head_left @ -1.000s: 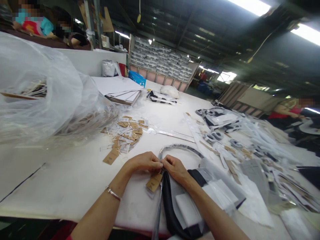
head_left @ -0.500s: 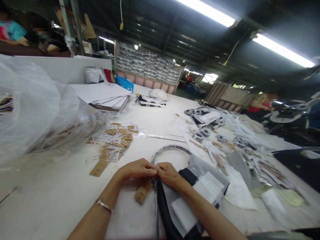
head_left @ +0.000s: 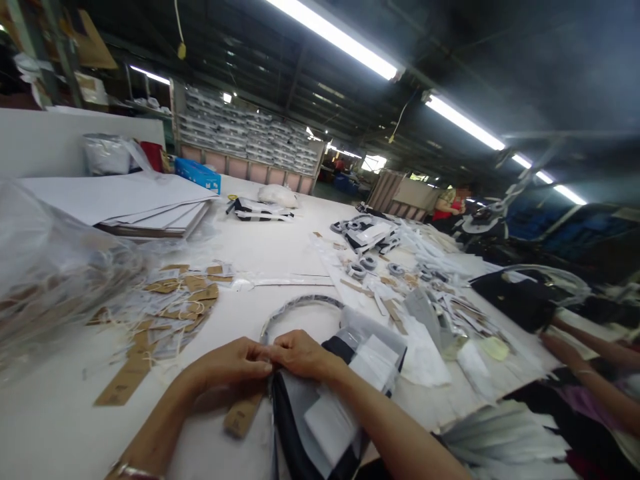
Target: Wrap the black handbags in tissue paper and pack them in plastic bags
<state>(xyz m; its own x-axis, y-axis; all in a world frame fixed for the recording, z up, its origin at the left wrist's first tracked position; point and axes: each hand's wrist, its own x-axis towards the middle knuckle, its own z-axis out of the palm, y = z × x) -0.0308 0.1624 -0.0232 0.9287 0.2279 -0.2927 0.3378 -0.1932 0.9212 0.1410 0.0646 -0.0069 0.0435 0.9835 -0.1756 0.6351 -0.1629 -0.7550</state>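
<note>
A black bag [head_left: 295, 427] with white wrapping and a plastic-covered round handle [head_left: 305, 300] lies on the white table. At the base of the handle, my left hand [head_left: 237, 363] and my right hand [head_left: 303, 353] meet with fingers pinched together. What they pinch is too small and hidden to name. A brown tag [head_left: 243, 415] hangs just below my left hand, beside the bag. Left of my hands lies a pile of brown tags [head_left: 173, 300] with white strings.
Clear plastic [head_left: 65, 273] and stacked white sheets [head_left: 120, 200] lie at the left. Tape rolls [head_left: 369, 263], paper pieces and another wrapped bag [head_left: 370, 233] are farther right. At the right edge, a person's hands [head_left: 565, 347] are by a black bag [head_left: 520, 293].
The view has swung to the right, so the table's things appear farther left. Another person's arms and a black bag now show at the right. My hands remain together at the handle.
</note>
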